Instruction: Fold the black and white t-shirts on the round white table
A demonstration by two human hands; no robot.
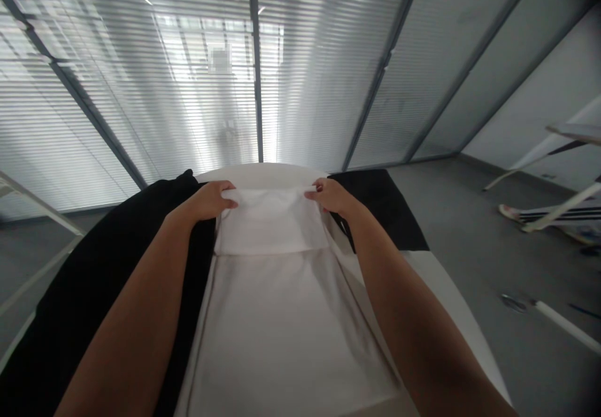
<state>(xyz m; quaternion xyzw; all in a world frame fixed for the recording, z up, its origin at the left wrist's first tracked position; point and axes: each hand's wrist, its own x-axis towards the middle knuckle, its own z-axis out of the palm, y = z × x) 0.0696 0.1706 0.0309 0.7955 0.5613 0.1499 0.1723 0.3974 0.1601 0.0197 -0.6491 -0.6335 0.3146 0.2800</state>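
White folded cloth garment [272, 267]: long axis runs away from the person | left hand [209, 200], right hand [332, 195]: each pinching 1 far corner, equally near | black fabric [84, 292] flanks it.

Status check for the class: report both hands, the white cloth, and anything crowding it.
Left hand and right hand each pinch a far corner of the folded white fabric cloth. Far end doubled over toward the person. Black fabric lies alongside on the white round table.
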